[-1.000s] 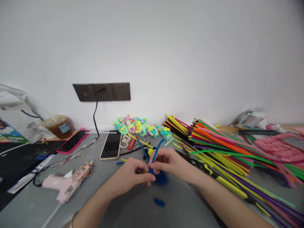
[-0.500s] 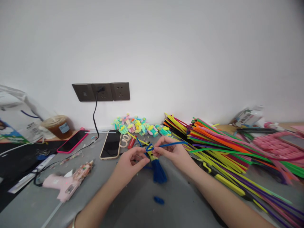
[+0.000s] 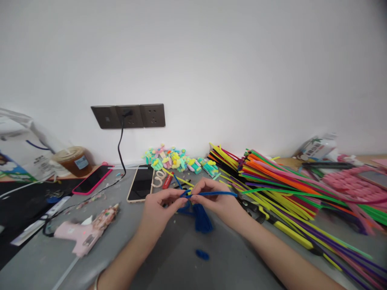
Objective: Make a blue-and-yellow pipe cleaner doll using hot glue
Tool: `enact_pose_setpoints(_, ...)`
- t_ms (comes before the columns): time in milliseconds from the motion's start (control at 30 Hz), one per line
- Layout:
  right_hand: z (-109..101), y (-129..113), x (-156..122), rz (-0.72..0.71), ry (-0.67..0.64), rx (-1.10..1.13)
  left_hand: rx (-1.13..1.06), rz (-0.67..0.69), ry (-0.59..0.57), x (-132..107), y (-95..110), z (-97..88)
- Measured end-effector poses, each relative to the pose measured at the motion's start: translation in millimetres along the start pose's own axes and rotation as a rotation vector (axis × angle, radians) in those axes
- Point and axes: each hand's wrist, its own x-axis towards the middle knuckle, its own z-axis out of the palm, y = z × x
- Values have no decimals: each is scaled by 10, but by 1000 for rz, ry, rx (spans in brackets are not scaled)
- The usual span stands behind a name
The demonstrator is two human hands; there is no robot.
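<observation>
A blue pipe cleaner (image 3: pixel 222 193) runs between my hands, its free end pointing right across my right fingers. My left hand (image 3: pixel 161 207) pinches it at its left part, thumb against forefinger. Close beside, my right hand (image 3: pixel 216 197) is closed on the same pipe cleaner. Just below the fingertips, a bundle of short blue pipe cleaners (image 3: pixel 203 219) rests on the grey table, its upper part hidden by my fingers. Nearer to me lies a small coiled blue piece (image 3: pixel 202 254).
Left are a pink glue gun (image 3: pixel 80 233), two phones, one a pink-cased phone (image 3: pixel 93 179), and a drink cup (image 3: pixel 74 161). Many coloured pipe cleaners (image 3: pixel 278 181) and yellow-handled pliers (image 3: pixel 293 235) lie right. Small pastel pieces (image 3: pixel 178 159) sit by the wall.
Both hands have come slightly down and closer together. The blue loop between them has become smaller, and my left fingers have closed on it. The free end has dropped a little.
</observation>
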Motion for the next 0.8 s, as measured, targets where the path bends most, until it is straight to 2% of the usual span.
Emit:
enact_pose_setpoints(467,21,-48,-13,60,-8,120,172,131,5,-35,65,-37)
enact_pose_setpoints(633,13,-22,0,94,-56,200,205,157,-32,-40,64,-42)
enact_pose_setpoints(800,10,-61,-24,78,-85,166,136,92,-28,-36,70,-32)
